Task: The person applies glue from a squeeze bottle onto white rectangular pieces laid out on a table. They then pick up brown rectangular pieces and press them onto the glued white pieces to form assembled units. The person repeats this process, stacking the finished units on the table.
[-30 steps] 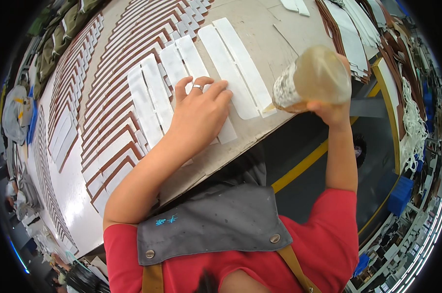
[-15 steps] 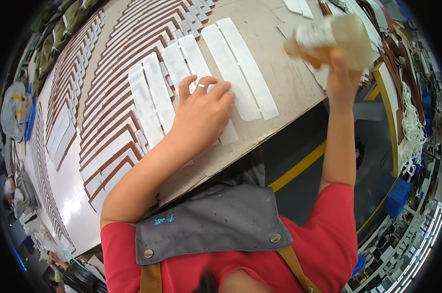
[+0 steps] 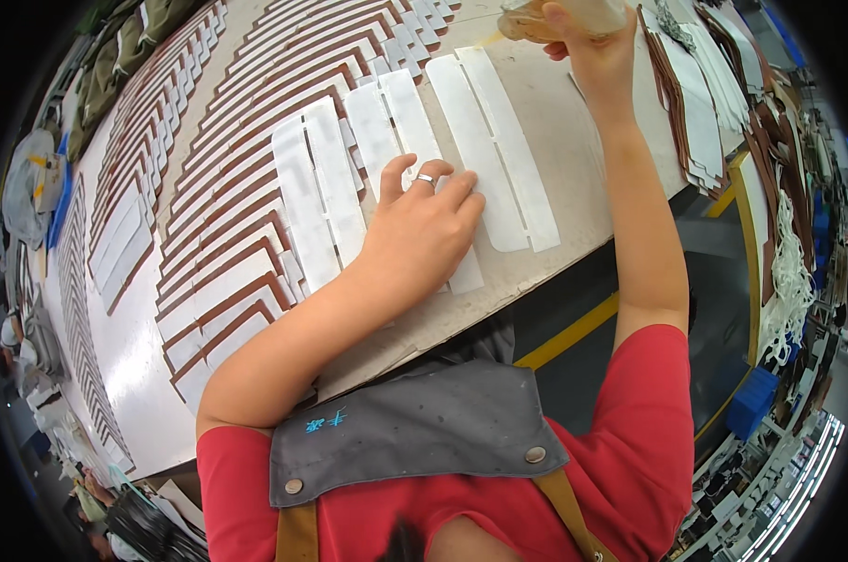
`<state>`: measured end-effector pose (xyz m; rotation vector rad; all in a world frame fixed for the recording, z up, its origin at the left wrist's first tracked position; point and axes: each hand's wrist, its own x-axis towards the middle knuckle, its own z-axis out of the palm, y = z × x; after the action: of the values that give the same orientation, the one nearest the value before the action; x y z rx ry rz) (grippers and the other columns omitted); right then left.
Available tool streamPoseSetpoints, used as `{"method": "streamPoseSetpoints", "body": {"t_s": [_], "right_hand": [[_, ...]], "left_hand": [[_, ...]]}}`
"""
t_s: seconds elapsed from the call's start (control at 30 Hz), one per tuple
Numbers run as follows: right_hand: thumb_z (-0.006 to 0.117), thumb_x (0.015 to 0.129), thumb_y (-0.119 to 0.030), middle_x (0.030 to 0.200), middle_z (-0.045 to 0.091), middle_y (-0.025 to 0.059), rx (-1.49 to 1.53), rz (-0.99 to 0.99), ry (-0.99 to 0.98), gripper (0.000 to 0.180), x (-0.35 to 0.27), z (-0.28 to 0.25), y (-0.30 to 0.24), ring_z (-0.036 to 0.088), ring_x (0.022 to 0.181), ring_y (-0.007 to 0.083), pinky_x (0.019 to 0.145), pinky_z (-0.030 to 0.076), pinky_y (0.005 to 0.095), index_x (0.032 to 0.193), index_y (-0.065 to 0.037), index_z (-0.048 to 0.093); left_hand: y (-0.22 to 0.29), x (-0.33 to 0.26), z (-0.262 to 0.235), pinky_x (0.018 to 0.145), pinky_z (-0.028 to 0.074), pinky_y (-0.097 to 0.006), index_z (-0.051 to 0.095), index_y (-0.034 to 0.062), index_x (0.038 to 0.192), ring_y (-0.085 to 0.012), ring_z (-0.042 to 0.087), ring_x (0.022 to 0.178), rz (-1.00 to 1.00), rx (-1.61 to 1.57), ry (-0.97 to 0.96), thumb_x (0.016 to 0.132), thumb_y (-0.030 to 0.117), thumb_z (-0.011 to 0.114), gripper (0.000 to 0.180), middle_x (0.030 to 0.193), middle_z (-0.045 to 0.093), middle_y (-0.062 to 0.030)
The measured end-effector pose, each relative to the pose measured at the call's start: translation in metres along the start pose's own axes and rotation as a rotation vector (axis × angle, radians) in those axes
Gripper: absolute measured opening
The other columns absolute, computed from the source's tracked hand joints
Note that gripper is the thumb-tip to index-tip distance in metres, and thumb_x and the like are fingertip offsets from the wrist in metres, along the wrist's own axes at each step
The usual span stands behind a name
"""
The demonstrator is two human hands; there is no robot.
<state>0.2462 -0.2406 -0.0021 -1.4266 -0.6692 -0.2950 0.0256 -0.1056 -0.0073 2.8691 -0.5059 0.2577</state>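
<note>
My left hand [image 3: 428, 220] lies on a middle pair of white strips [image 3: 372, 122], its fingers bent and apart, a ring on one of them. To either side are a left pair of white strips [image 3: 293, 178] and a right pair of white strips [image 3: 466, 150], each pair split by a narrow dark gap. At the far right my right hand [image 3: 600, 51] grips a translucent bottle [image 3: 525, 26] of yellowish-brown liquid, tipped on its side. The bottle's thin tip points left, close to the far end of the right pair; contact cannot be made out. The picture's upper edge cuts off part of the bottle.
Overlapping rows of white, brown-edged pieces [image 3: 227, 215] cover the table's left side. Stacks of brown and white pieces [image 3: 686, 122] stand at the right edge. White cords [image 3: 787, 300] hang beyond a yellow-edged board [image 3: 750, 253]. The table's front edge [image 3: 471, 328] runs diagonally before me.
My right hand and the bottle have moved farther away and left, toward the far end of the right pair. My left hand stays on the middle strips. The whole view has shifted slightly.
</note>
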Motion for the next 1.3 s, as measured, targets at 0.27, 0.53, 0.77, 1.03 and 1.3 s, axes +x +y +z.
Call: {"method": "streamPoseSetpoints", "body": {"t_s": [0.27,0.53,0.77,1.03,1.3], "right_hand": [[0.071,0.082,-0.025,0.077,0.061,0.0016,-0.030,0.126,-0.039,0.030,0.000,-0.022,-0.002,0.056,0.056,0.0065,0.041,0.042,0.0197,0.100,-0.006,0.056],[0.068,0.084,-0.029,0.076,0.058,0.0036,-0.116,0.167,0.024,0.037,-0.035,-0.047,-0.029,0.048,0.046,0.0082,0.038,0.036,0.0204,0.102,-0.001,0.051],[0.068,0.083,-0.035,0.078,0.057,0.0030,-0.167,0.237,0.015,0.041,-0.069,-0.068,-0.058,0.048,0.048,0.0065,0.038,0.036,0.0187,0.102,-0.002,0.052],[0.072,0.080,-0.032,0.074,0.055,0.0019,-0.119,0.348,0.040,0.045,-0.109,-0.094,-0.088,0.045,0.042,0.0047,0.036,0.036,0.0162,0.106,-0.004,0.048],[0.049,0.088,-0.056,0.094,0.061,0.0115,0.525,0.538,0.367,0.057,-0.085,-0.101,-0.120,0.049,0.053,0.0078,0.035,0.033,0.0172,0.117,-0.007,0.051]], "left_hand": [[0.000,0.000,-0.001,0.100,0.026,-0.047,0.062,0.0097,0.100,-0.0217,0.052,0.109,0.005,0.021,-0.007,0.078,0.012,0.063,0.022,0.113,0.059,-0.0020],[0.003,0.000,-0.003,0.101,0.025,-0.046,0.062,0.0087,0.099,-0.0216,0.051,0.109,0.003,0.038,-0.005,0.078,0.012,0.063,0.021,0.113,0.059,-0.0026],[0.004,0.003,-0.005,0.100,0.027,-0.046,0.061,0.0080,0.099,-0.0226,0.051,0.109,0.026,0.067,-0.021,0.079,0.012,0.062,0.020,0.111,0.059,-0.0036],[0.008,0.007,-0.005,0.095,0.030,-0.045,0.062,0.0077,0.096,-0.0238,0.052,0.105,0.006,0.054,-0.032,0.081,0.013,0.061,0.016,0.104,0.059,-0.0038],[-0.004,-0.014,-0.014,0.092,0.030,-0.042,0.057,0.0066,0.093,-0.0257,0.053,0.097,-0.097,-0.134,0.139,0.082,0.015,0.060,0.014,0.098,0.057,-0.0059]]}}
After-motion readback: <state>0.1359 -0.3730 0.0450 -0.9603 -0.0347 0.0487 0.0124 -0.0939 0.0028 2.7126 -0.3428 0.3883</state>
